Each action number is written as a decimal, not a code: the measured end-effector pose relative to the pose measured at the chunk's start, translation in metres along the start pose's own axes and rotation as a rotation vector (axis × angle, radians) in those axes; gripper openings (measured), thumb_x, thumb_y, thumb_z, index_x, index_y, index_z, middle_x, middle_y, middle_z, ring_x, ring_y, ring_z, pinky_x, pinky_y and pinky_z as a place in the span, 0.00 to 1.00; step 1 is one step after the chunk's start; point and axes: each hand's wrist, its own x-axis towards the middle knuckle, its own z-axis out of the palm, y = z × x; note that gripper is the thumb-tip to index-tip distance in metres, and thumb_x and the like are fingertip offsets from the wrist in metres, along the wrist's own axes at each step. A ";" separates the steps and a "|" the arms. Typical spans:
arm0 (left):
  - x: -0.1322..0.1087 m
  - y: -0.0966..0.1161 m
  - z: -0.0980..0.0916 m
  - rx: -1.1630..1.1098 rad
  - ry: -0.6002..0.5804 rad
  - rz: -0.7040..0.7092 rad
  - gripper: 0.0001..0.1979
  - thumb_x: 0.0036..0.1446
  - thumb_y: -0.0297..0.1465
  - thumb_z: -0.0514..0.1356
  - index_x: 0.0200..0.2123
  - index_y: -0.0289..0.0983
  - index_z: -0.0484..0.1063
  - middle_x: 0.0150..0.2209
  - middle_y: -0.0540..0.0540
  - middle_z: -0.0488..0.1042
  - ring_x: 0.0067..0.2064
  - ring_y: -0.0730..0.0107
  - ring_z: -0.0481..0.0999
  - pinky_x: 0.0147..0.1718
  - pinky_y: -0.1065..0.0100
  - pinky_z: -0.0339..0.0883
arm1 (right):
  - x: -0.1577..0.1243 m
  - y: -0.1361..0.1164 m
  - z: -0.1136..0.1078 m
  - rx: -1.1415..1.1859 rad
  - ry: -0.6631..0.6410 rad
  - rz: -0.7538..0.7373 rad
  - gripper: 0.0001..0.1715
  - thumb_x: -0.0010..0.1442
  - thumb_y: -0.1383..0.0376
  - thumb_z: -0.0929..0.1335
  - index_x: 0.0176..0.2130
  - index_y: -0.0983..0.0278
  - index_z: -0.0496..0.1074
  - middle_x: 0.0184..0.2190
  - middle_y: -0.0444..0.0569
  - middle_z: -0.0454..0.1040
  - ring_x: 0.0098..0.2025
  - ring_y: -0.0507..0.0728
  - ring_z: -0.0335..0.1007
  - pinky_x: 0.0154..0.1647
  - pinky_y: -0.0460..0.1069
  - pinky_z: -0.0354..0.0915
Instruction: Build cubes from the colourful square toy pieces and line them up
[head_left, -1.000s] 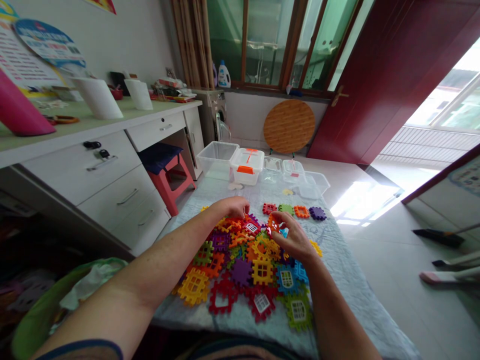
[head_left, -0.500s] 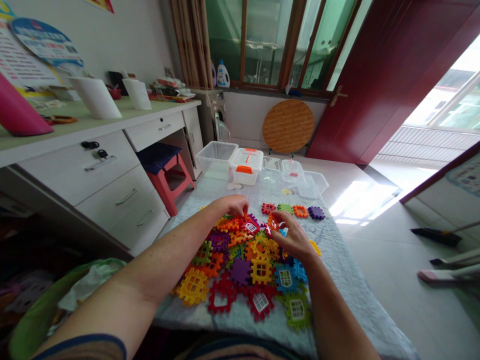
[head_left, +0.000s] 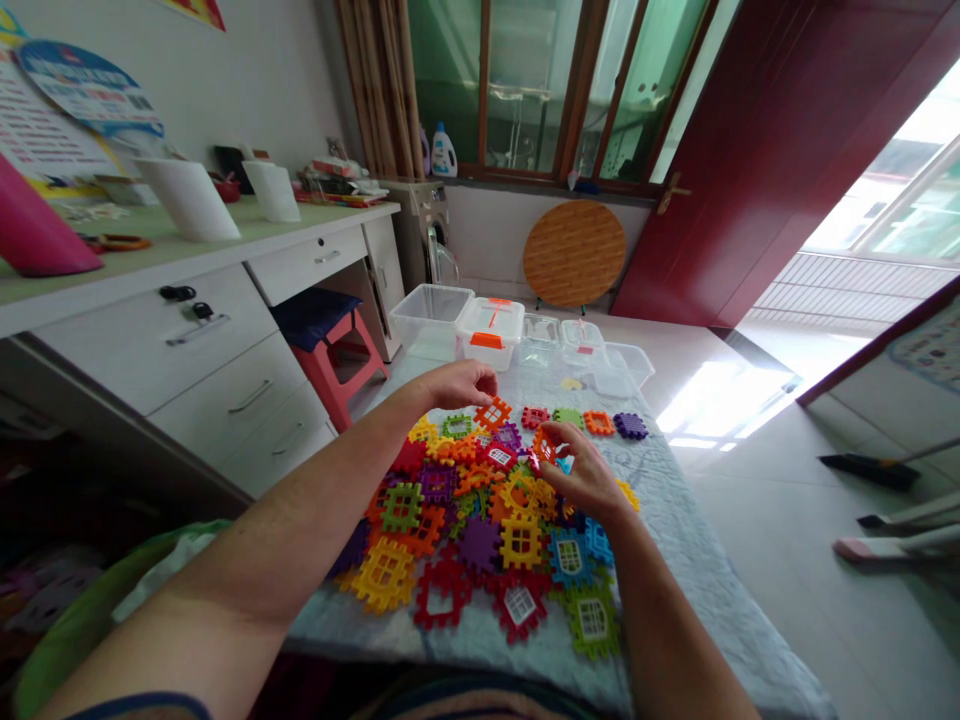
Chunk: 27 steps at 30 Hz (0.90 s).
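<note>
My left hand (head_left: 466, 384) pinches an orange window-patterned building tile (head_left: 493, 413) by its edge, held up above the far side of the pile. My right hand (head_left: 574, 460) is closed on another orange tile (head_left: 545, 445) at the pile's right side. Beneath both hands lies a heap of notched plastic tiles, among them a purple tile (head_left: 480, 543), a yellow window tile (head_left: 521, 541), a blue window tile (head_left: 570, 557) and a green one (head_left: 594, 618). Beyond the right hand is a row: a red tile (head_left: 535, 417), a green tile (head_left: 568, 416), an orange frame tile (head_left: 598, 423) and a purple tile (head_left: 631, 426).
Clear plastic bins, one an orange-latched box (head_left: 491, 330), stand at the far end of the cloth-covered table (head_left: 697, 600). A pink stool (head_left: 337, 355) and a white desk (head_left: 217, 350) are on the left. Brooms (head_left: 870, 470) lie at the right.
My left hand has risen and moved slightly away from the pile, lifting an orange tile out of it. My right hand has stayed nearly still with its orange tile.
</note>
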 end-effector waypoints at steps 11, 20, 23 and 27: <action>-0.012 0.026 0.075 0.261 -0.037 -0.004 0.07 0.51 0.27 0.59 0.33 0.35 0.75 0.31 0.48 0.77 0.33 0.70 0.73 0.33 0.73 0.64 | 0.001 -0.003 -0.004 0.009 0.100 -0.020 0.25 0.51 0.68 0.67 0.50 0.60 0.67 0.45 0.49 0.69 0.44 0.57 0.67 0.44 0.53 0.67; -0.070 -0.016 0.031 0.306 0.291 0.010 0.15 0.55 0.41 0.58 0.38 0.37 0.75 0.44 0.44 0.75 0.48 0.59 0.72 0.52 0.64 0.61 | -0.003 -0.008 0.002 -0.159 -0.106 -0.065 0.24 0.52 0.67 0.68 0.50 0.61 0.67 0.44 0.51 0.68 0.48 0.60 0.66 0.53 0.57 0.63; -0.101 -0.043 0.024 0.251 0.426 -0.085 0.21 0.53 0.49 0.56 0.39 0.39 0.74 0.50 0.43 0.72 0.52 0.56 0.70 0.57 0.61 0.58 | -0.005 -0.013 0.005 -0.219 -0.157 -0.065 0.22 0.52 0.66 0.68 0.49 0.62 0.68 0.44 0.52 0.69 0.48 0.60 0.65 0.54 0.58 0.62; -0.126 -0.079 0.023 0.158 0.590 -0.211 0.27 0.50 0.55 0.55 0.38 0.38 0.74 0.54 0.40 0.69 0.57 0.52 0.67 0.61 0.58 0.54 | -0.005 -0.018 0.007 -0.250 -0.207 -0.045 0.24 0.51 0.66 0.69 0.49 0.62 0.69 0.44 0.53 0.70 0.50 0.62 0.65 0.54 0.59 0.62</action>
